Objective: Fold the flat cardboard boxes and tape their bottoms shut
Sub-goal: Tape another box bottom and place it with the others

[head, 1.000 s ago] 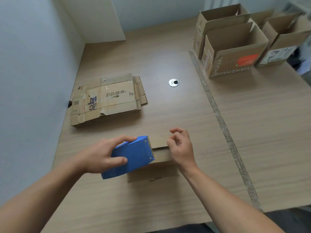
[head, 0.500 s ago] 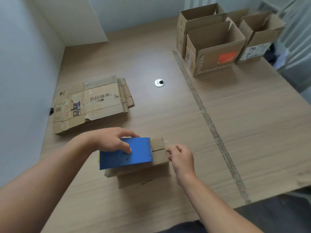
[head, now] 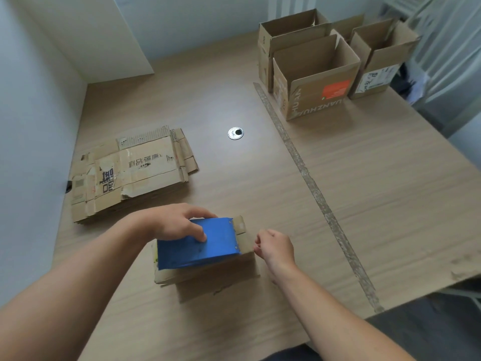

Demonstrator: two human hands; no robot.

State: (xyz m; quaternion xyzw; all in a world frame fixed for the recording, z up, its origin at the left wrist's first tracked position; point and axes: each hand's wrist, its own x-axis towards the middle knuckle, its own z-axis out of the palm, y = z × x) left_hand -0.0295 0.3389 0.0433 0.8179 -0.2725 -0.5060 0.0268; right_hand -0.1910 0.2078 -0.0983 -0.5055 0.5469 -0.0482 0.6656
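Observation:
A small cardboard box [head: 208,276] stands bottom-up on the table in front of me. My left hand [head: 177,225] grips a blue tape dispenser [head: 200,243] lying across the box's top flaps. My right hand [head: 276,247] is at the box's right end with its fingers curled, pinched together near the edge; whether tape is between them I cannot tell. A stack of flat cardboard boxes [head: 130,173] lies to the left, beyond my left hand.
Several folded, open-topped boxes [head: 317,82] stand at the far right of the wooden table [head: 364,204]. A round metal grommet [head: 235,133] sits mid-table. A taped seam [head: 312,191] runs along the table. White walls close the left and back.
The left hand has slid the blue dispenser leftward along the box top. The right hand dropped from above the box to its right end. The view shifted right.

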